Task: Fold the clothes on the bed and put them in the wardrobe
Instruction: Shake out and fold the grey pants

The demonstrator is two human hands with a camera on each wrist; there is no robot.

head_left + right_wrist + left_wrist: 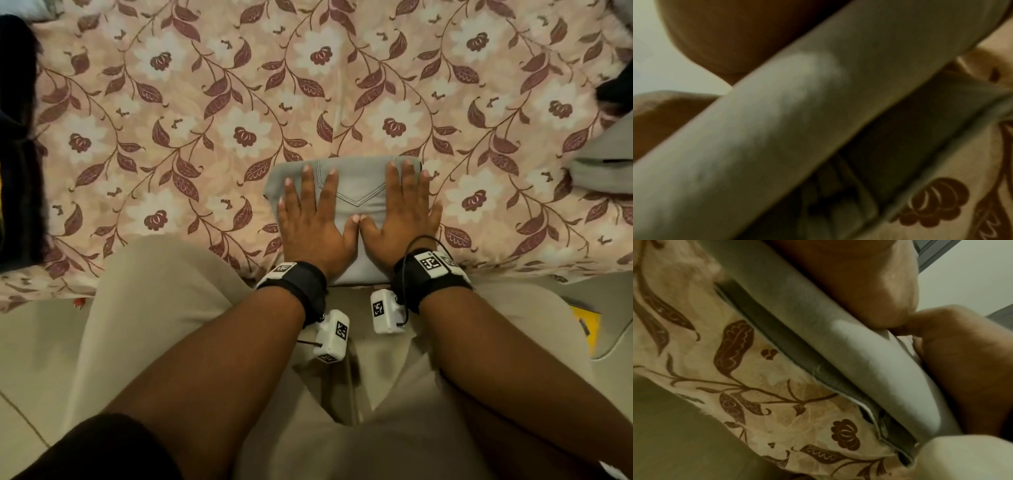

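Note:
A folded pair of light grey trousers (356, 192) with a stitched back pocket lies at the near edge of the bed, seen from above in the head view. My left hand (310, 219) lies flat on its left half, fingers straight and spread. My right hand (406, 209) lies flat on its right half, and the two thumbs touch in the middle. In the left wrist view the stacked grey layers (838, 344) show edge-on under my palm (869, 272). The right wrist view shows the same grey fold (797, 121), blurred and close.
The bed carries a pink floral sheet (205, 102). A dark garment (17, 137) sits at the left edge, another grey garment (606, 161) at the right, and a dark piece (616, 89) above it. My beige trousers (164, 308) press against the bed edge; tiled floor (27, 359) lies below.

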